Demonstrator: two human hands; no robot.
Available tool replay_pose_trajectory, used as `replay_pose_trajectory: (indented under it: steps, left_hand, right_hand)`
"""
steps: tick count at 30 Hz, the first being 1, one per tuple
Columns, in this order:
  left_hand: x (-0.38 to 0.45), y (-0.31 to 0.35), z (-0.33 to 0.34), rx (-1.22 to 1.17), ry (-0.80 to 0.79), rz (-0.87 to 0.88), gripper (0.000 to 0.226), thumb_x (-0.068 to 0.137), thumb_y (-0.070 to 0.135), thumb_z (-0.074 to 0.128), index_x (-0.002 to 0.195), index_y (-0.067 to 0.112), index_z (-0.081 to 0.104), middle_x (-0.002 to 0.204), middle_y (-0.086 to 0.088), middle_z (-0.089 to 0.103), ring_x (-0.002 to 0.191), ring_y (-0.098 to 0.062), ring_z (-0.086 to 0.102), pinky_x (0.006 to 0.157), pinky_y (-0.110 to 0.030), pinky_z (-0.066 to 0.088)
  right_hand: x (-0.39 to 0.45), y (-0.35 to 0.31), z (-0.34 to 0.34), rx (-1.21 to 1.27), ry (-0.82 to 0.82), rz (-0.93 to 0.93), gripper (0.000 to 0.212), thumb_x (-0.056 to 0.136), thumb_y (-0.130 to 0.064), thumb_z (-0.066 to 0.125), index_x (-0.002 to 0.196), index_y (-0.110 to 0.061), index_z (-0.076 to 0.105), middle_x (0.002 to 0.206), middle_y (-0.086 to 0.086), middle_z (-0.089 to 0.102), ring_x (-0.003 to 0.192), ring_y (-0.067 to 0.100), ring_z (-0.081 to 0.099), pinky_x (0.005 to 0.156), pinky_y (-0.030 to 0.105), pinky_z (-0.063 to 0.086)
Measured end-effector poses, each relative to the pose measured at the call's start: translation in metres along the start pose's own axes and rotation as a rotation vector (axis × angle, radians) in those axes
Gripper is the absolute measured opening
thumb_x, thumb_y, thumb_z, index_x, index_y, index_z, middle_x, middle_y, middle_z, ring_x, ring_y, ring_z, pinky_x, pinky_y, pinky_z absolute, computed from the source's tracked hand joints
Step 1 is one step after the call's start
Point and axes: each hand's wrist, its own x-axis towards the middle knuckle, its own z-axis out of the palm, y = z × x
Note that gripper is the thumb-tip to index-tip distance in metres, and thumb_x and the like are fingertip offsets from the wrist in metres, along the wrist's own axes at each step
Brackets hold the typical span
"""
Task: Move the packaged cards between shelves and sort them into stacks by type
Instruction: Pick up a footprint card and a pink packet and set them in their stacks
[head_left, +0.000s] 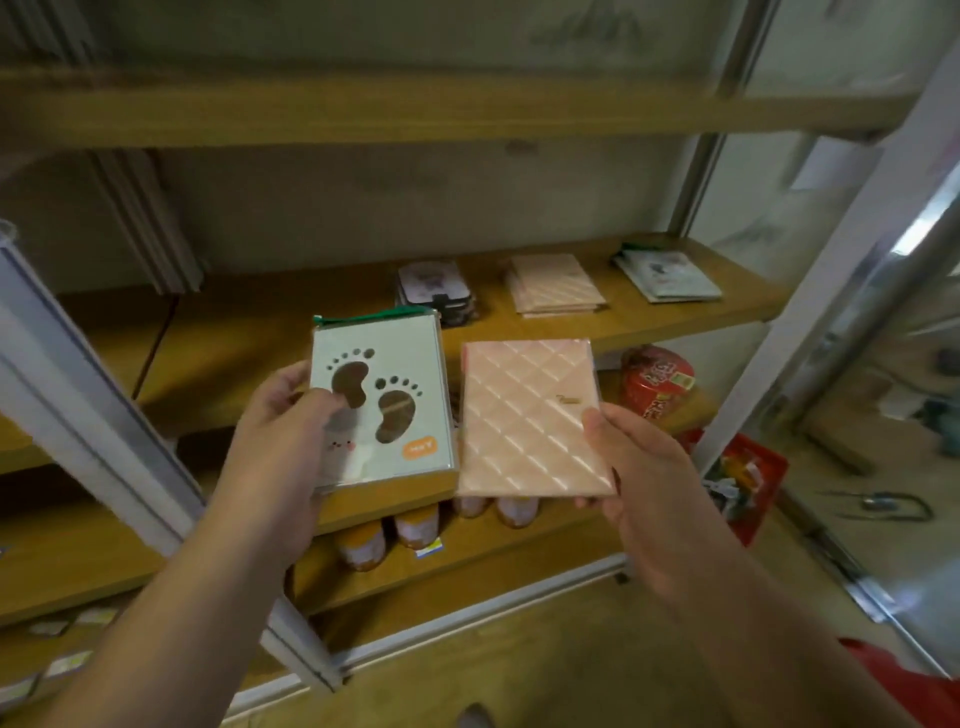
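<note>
Your left hand (283, 441) pinches the footprint card (384, 400), your right hand (631, 467) pinches the pink quilted card (530, 421), both in front of the shelf (311, 332) bearing three card stacks (556, 286)

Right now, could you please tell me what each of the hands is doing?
Left hand: grips the footprint card pack.
Right hand: grips the pink quilted card pack.

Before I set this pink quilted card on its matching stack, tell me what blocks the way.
Nothing visible does. The pink quilted card in the right hand has open air up to the pink stack on the shelf.
</note>
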Motion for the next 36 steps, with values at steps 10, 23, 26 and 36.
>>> replay_pose_trajectory:
  steps: [10,23,26,36]
  left_hand:
    - [0.088,-0.021,0.107,-0.084,-0.067,-0.024,0.036,0.094,0.017,0.065,0.119,0.042,0.062,0.103,0.005,0.073,0.075,-0.016,0.077,0.056,-0.038,0.06]
    - [0.136,-0.025,0.196,0.062,0.023,0.069,0.034,0.091,0.01,0.063,0.109,0.039,0.067,0.107,0.001,0.075,0.093,-0.025,0.075,0.071,-0.047,0.063]
    - [0.135,-0.023,0.211,0.077,0.07,0.099,0.034,0.092,0.007,0.061,0.103,0.038,0.068,0.1,0.003,0.077,0.092,-0.024,0.074,0.07,-0.044,0.059]
    - [0.137,-0.05,0.298,0.106,0.13,0.171,0.034,0.093,0.008,0.062,0.111,0.037,0.067,0.1,0.006,0.078,0.091,-0.019,0.075,0.076,-0.042,0.055]
  right_hand:
    - [0.12,-0.035,-0.064,-0.108,0.162,-0.004,0.017,0.093,-0.046,0.064,0.106,-0.038,0.072,0.086,0.0,0.073,0.072,0.016,0.067,0.065,0.032,0.055]
    - [0.318,-0.077,-0.076,-0.536,0.057,-0.212,0.023,0.096,-0.038,0.058,0.09,-0.021,0.073,0.077,0.01,0.072,0.061,0.018,0.067,0.049,0.034,0.053]
    - [0.341,-0.074,-0.08,-0.801,-0.041,-0.226,0.028,0.093,-0.042,0.057,0.085,-0.018,0.069,0.065,0.004,0.067,0.056,0.019,0.065,0.046,0.032,0.047]
    - [0.338,-0.075,-0.187,-1.135,-0.039,-0.456,0.05,0.094,-0.054,0.048,0.136,-0.029,0.058,0.14,-0.005,0.055,0.119,0.016,0.058,0.097,0.04,0.052]
